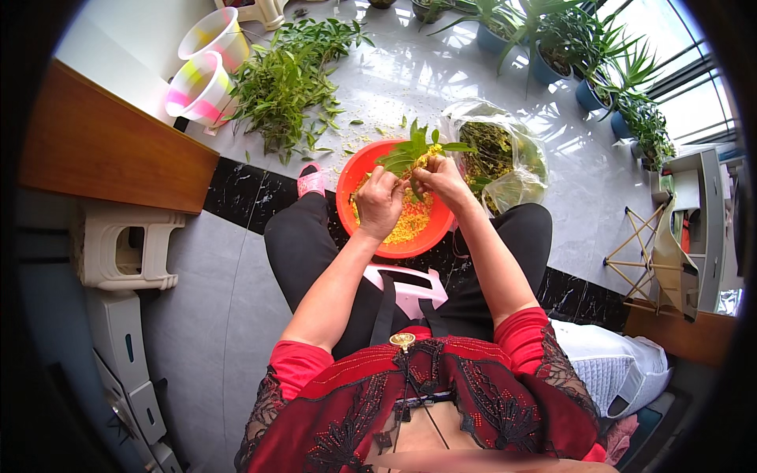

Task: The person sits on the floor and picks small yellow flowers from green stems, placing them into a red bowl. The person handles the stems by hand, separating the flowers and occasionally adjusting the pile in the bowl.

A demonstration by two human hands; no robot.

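Observation:
Over a round red plastic basin (pixel 436 233), both hands are on one leafy sprig (pixel 408 152) with small yellow blossoms. My left hand (pixel 379 200) grips its lower end with bent fingers. My right hand (pixel 442 182) pinches the sprig near a yellow flower cluster (pixel 430 152). Loose yellow and orange petals (pixel 408 226) cover the basin's bottom. Right behind the basin, an open clear plastic bag (pixel 523 151) holds many flowering stems (pixel 488 145). Green leafy branches (pixel 290 83) lie heaped on the floor at the far left.
Two colourful plastic bins (pixel 198 88) stand by the left wall. Potted plants (pixel 550 59) line the window side. A pink plastic stool (pixel 411 290) is between my legs. Folding-frame legs (pixel 636 254) stand at right, a beige plastic stool (pixel 127 245) at left. Fallen bits dot the tiled floor (pixel 378 88).

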